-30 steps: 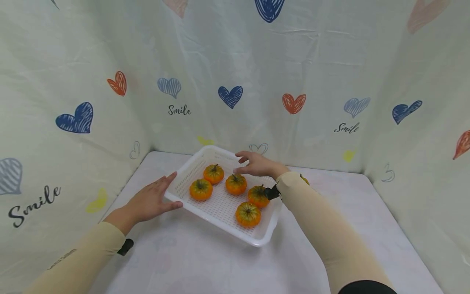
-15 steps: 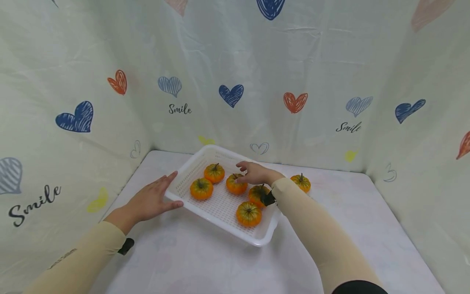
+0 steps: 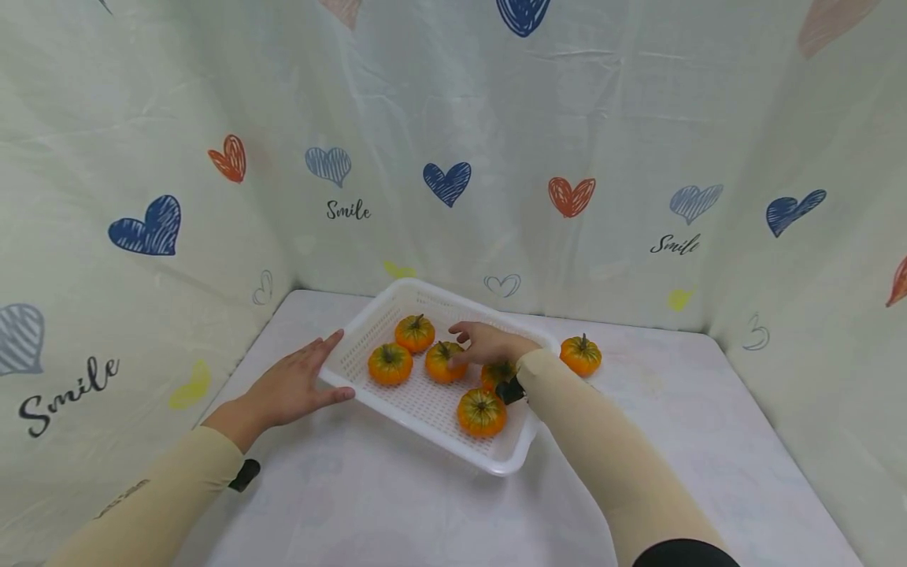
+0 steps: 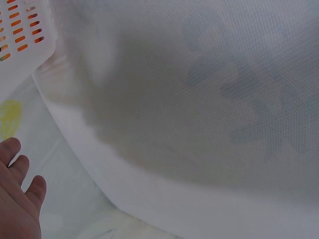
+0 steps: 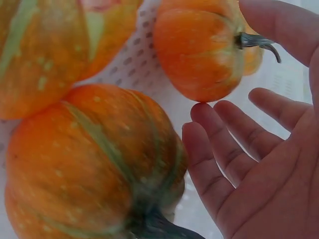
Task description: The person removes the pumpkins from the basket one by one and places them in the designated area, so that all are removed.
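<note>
A white perforated plastic basket (image 3: 425,435) stands slantwise on the table, holding several small orange pumpkins with green streaks. My left hand (image 3: 294,386) rests at its left end, fingers and thumb spread straight along the rim. Inside the basket, my right hand (image 3: 489,343) is at the middle pumpkin (image 3: 441,365). In the right wrist view the fingers are extended below this pumpkin (image 5: 194,50), fingertips right at its side, and the thumb reaches past its stem. A nearer pumpkin (image 5: 94,159) lies beside those fingers; in the head view the right wrist partly hides it.
One more pumpkin (image 3: 581,356) sits on the white table (image 3: 397,504) outside the basket, at its right. Two pumpkins lie in the basket's left part, one a front pumpkin (image 3: 482,413). A curtain (image 3: 510,110) printed with hearts surrounds the table.
My right hand has lowered to the middle pumpkin, which has shifted a little to the left. The pumpkin outside the basket has come out from behind the right arm. My left hand stays put.
</note>
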### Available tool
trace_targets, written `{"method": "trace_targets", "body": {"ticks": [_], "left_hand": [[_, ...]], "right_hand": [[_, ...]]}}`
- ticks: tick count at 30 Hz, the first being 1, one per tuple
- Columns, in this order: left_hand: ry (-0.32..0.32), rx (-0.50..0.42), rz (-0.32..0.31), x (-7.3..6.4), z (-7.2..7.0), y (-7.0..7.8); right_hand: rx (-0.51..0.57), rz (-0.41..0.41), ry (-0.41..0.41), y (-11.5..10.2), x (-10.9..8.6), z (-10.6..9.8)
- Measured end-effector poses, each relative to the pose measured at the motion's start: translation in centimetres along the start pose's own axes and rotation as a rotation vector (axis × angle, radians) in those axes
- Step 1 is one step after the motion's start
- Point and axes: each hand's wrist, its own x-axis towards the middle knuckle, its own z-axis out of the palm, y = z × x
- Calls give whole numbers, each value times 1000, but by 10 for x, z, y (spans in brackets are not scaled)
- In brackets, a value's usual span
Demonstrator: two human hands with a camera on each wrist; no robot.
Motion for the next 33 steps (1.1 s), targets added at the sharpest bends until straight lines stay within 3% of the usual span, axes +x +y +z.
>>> {"method": "trace_targets", "body": {"ticks": [20, 33], "left_hand": [[6, 3, 8, 0, 1, 0], [9, 12, 2, 0, 2, 0]], "right_hand": [[31, 11, -49, 1, 6, 17], [-5, 20, -19, 0, 5, 19]]}}
